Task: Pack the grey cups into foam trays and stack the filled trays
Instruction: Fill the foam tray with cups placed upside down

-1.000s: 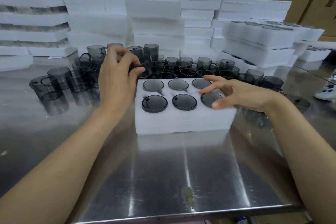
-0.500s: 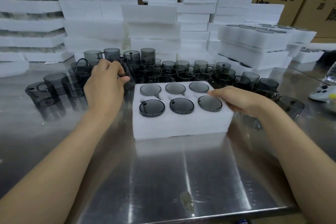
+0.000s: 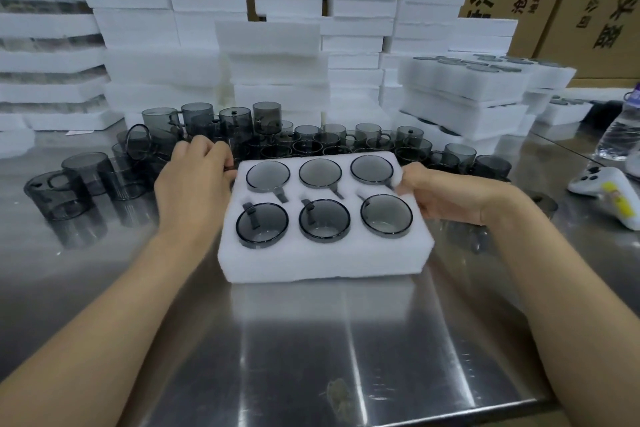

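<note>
A white foam tray [image 3: 325,260] sits in the middle of the steel table [image 3: 311,357], its top face tipped toward me. All six of its pockets hold grey cups [image 3: 323,224]. My left hand [image 3: 190,191] grips the tray's left side near the far corner, fingers curled over the edge. My right hand [image 3: 450,194] grips the right side, with the thumb on the top near the far right cup. Many loose grey cups [image 3: 308,142] stand behind and to the left of the tray.
Stacks of empty foam trays [image 3: 273,55] line the back. Filled trays [image 3: 464,94] are stacked at the right rear. A water bottle [image 3: 620,135] and a white handheld device [image 3: 602,187] lie at the right edge. Cardboard boxes [image 3: 571,0] stand behind.
My left hand left the loose cups and took the tray's left side. My right hand slid off the tray's top to grip its right side. The tray's top now faces me more.
</note>
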